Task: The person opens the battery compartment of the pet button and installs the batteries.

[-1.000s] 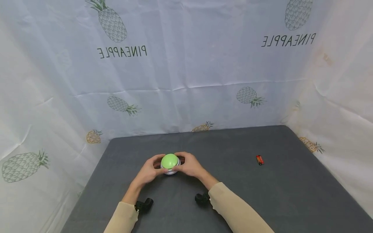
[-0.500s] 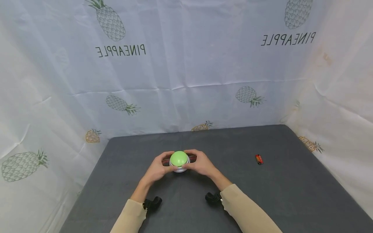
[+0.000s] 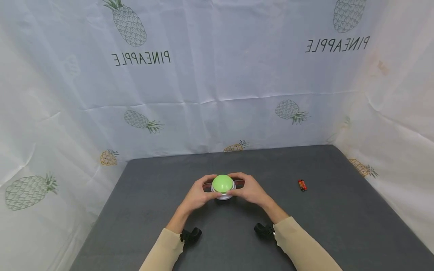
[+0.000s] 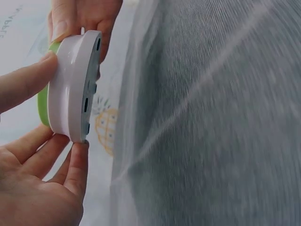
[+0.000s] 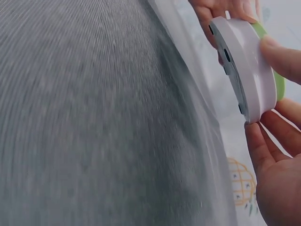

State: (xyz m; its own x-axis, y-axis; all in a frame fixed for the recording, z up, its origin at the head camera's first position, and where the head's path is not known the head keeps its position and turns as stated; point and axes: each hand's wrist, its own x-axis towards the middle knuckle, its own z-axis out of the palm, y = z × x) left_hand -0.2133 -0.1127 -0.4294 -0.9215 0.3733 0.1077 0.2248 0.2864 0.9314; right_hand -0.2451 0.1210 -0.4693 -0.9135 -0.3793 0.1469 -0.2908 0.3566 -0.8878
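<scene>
Between both hands is a round push button (image 3: 222,183) with a bright green dome and a white base. My left hand (image 3: 197,194) grips it from the left, thumb at the near side and fingers behind. My right hand (image 3: 251,191) grips the opposite side the same way. The left wrist view shows the white base (image 4: 70,89) tilted on edge, its grey underside with dark slots and small feet facing the table and raised above it. In the right wrist view, the right thumb (image 5: 282,56) presses near the green rim while the fingers support the base's edge.
Two small red and black batteries (image 3: 302,185) lie side by side on the dark grey table (image 3: 271,165), right of the hands. A white curtain (image 3: 217,75) with pineapple prints encloses the back and sides. Each wrist carries a black camera mount (image 3: 191,235).
Both hands have carried the push button to the right, from left of the middle to about the middle of the table. Their grip looks the same, and the batteries have stayed put.
</scene>
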